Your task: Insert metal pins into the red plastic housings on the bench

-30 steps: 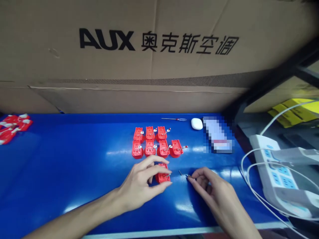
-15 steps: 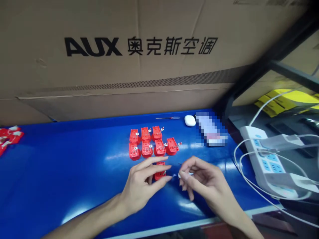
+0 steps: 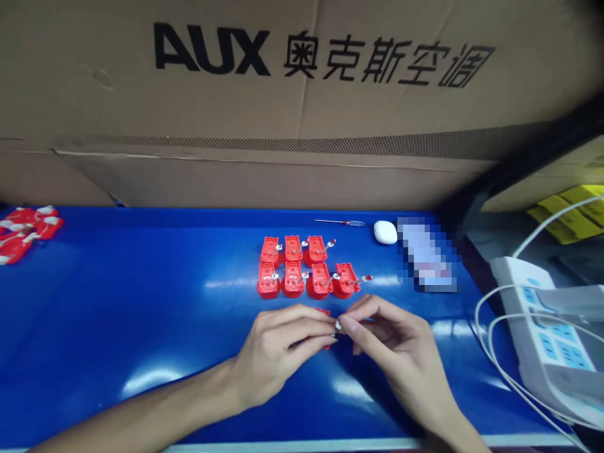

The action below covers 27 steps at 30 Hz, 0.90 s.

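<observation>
— How is the grip set?
— A small white part [image 3: 338, 325] is pinched by the right hand [image 3: 401, 352], while a red plastic housing [image 3: 323, 311] is cupped, mostly hidden, under the left hand [image 3: 278, 355].
— And around them?
— Two rows of red housings [image 3: 293, 272] are laid just beyond, on a blue workbench [image 3: 141, 302].

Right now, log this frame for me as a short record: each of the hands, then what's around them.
left hand: fingers around a red plastic housing, mostly hidden
right hand: pinches a small white-tipped pin beside that housing
nearby: seven red housings in rows of three and four on a blue bench
farther: red parts heaped at far left; small screwdriver; white power strip
</observation>
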Tool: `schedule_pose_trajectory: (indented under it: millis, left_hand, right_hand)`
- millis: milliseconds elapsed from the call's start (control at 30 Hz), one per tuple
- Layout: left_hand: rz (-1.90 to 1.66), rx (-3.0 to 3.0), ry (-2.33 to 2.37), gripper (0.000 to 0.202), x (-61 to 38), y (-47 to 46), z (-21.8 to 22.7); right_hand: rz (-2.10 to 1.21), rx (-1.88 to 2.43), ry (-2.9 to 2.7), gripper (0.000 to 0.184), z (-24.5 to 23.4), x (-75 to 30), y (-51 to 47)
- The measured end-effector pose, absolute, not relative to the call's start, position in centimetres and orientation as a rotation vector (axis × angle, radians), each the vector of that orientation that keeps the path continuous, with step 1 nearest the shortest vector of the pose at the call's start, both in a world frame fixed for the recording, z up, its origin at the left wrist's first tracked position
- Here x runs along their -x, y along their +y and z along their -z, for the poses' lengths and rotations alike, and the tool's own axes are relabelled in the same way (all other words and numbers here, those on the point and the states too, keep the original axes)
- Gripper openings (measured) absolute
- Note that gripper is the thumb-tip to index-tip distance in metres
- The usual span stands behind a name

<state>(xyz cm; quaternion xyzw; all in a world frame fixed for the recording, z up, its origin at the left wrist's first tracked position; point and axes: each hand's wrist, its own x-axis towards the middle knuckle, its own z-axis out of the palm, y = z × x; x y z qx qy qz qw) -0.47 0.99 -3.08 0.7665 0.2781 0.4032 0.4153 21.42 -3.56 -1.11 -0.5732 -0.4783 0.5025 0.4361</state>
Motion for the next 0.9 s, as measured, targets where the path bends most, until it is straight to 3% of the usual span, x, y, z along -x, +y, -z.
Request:
schedule_pose_trajectory:
  millis: [367,567,733,900]
  left_hand:
    - [-0.999,-1.951,0.701,0.018,0.3,1.1,2.9]
    - [-1.025,-1.975,0.674,0.017,0.3,1.2,2.9]
    - [-1.035,-2.041,0.664,0.016,0.3,1.2,3.1]
    - [-1.043,-2.064,0.656,0.016,0.3,1.2,3.2]
  right_hand:
    - [-0.858,1.563,-1.248,0.022,0.1,-19.3,-5.4]
    - [-0.517,1.465,-1.465,0.009,0.3,-18.9,-5.7]
    - [-0.184,1.317,-1.744,0.023,-0.1,-18.8,-5.7]
    - [-0.267,1.325,-1.876,0.025,-1.1,-19.8,-5.6]
